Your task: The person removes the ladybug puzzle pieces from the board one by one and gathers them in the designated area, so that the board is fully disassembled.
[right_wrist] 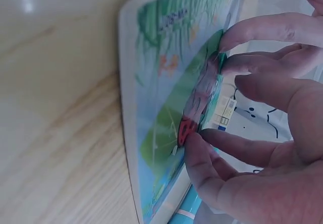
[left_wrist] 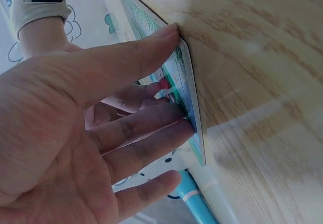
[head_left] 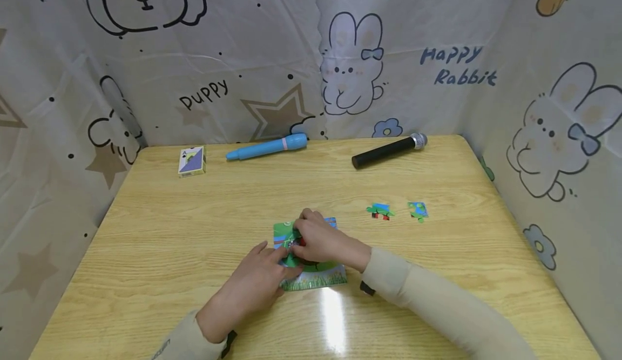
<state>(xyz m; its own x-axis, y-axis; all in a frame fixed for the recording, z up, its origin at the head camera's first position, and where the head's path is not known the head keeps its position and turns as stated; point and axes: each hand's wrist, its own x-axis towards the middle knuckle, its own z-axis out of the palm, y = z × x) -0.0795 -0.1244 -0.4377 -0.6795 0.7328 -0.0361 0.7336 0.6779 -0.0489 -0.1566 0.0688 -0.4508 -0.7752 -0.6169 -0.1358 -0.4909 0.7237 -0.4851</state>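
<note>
Wood-grain surface (head_left: 170,230), cartoon-print cloth (head_left: 272,41) round back & sides. Puzzle board (head_left: 316,282) lies nr front-mid; L hand (head_left: 255,276) spread, fingertips on it; R hand (head_left: 323,236) bent over it, can't tell if pinching a pc. Head cam only: 2 loose puzzle pcs (head_left: 381,209) R of board, blk mic (head_left: 386,153) behind. R wrist cam only: small dk lettering (right_wrist: 172,23) nr board corner.

Smooth puzzle (head_left: 318,281), glossy wood-grained table (head_left: 194,214)
</note>
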